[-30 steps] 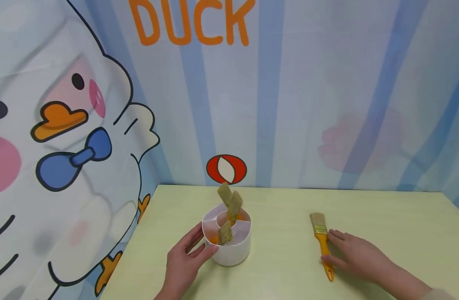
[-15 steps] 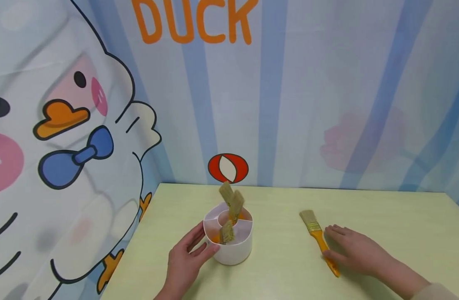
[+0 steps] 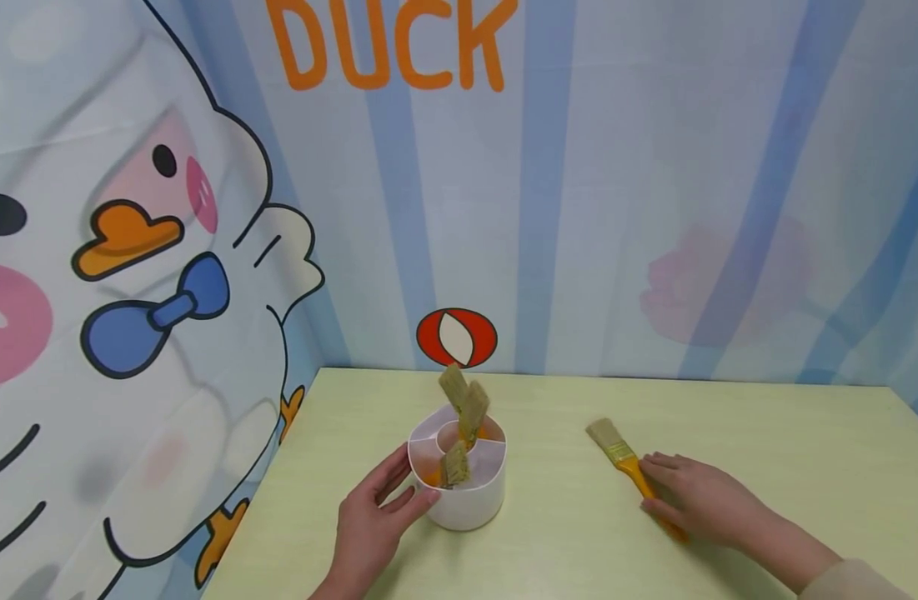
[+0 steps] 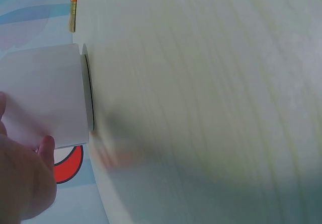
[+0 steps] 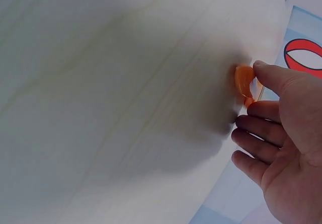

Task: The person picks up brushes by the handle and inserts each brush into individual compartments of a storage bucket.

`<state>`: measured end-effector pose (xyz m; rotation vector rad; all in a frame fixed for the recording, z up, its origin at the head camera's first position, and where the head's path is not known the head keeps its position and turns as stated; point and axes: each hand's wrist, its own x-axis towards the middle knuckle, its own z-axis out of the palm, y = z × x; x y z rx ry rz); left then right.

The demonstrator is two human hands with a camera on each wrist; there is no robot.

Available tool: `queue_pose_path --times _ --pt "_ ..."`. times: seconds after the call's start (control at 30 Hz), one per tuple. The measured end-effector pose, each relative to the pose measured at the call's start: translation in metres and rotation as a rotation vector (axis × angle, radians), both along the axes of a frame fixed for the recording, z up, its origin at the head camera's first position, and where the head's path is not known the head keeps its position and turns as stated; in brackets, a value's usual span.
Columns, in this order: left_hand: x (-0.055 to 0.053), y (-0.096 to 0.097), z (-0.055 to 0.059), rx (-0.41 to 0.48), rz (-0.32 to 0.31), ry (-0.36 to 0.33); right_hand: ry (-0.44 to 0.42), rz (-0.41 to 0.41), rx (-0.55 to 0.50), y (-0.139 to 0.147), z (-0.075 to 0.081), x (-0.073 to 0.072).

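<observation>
A white round desk organizer (image 3: 469, 507) with divided compartments stands on the table in the head view. Inside it lean several paintbrushes, bristles up: one brush head (image 3: 452, 387) at the back, another (image 3: 474, 410) near the middle, a third (image 3: 455, 467) at the front. My left hand (image 3: 372, 523) holds the organizer's left side, thumb in front and fingers behind. To the right, my right hand (image 3: 706, 502) pinches the orange handle of a single paintbrush (image 3: 618, 451), its pale bristles pointing to the far left. The right wrist view shows the handle end (image 5: 244, 81) by the thumb.
The pale wooden table (image 3: 549, 467) extends between both hands. Behind it hangs a striped blue cloth backdrop (image 3: 616, 167) with a printed duck (image 3: 181, 367) on the left.
The loose paintbrush has turned counter-clockwise, its bristles swinging left and its handle end moving right under my right hand. My left hand and the organizer have hardly moved.
</observation>
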<state>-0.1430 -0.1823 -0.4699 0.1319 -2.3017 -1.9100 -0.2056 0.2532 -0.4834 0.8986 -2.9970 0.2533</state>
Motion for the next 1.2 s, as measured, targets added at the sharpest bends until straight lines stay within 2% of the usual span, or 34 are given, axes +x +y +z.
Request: queue_pose_path --times 0.23,0.4,0.7,1.0,1.2 --pt "-0.001 0.0 -0.002 0.006 -0.004 -0.001 0.066 0.069 -0.027 0.001 -0.002 -0.01" --pt "0.0 0.0 -0.004 0.006 -0.003 0.006 0.091 0.075 -0.046 -0.001 -0.004 -0.016" --pt "0.0 0.001 -0.001 0.005 -0.002 0.006 0.148 0.097 -0.089 -0.011 -0.005 -0.021" --pt "-0.001 0.0 0.0 0.002 -0.003 -0.006 0.258 0.2 -0.19 -0.013 -0.009 -0.028" --pt "-0.001 0.0 0.0 -0.003 0.003 -0.014 0.27 0.215 -0.203 -0.017 -0.012 -0.03"
